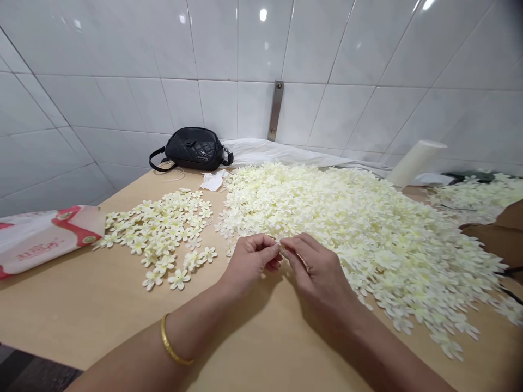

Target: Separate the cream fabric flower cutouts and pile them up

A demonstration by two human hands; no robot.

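My left hand (254, 259) and my right hand (316, 265) meet fingertip to fingertip over the middle of the table. Both are closed in a pinch. Something tiny and yellowish seems to lie between the fingertips, too small and covered to name. Just behind the hands spreads a large heap of pale yellow-white artificial flowers (327, 207), which reaches far to the right. To the left of my left hand lies a smaller group of the same five-petalled flowers (163, 226), some of them single and face up.
A red and white printed bag (49, 237) lies at the left edge. At the back of the wooden table (122, 316) are a black quilted purse (194, 148), crumpled white tissue (214, 180) and a white roll (417, 163). A brown item (498, 234) sits at right.
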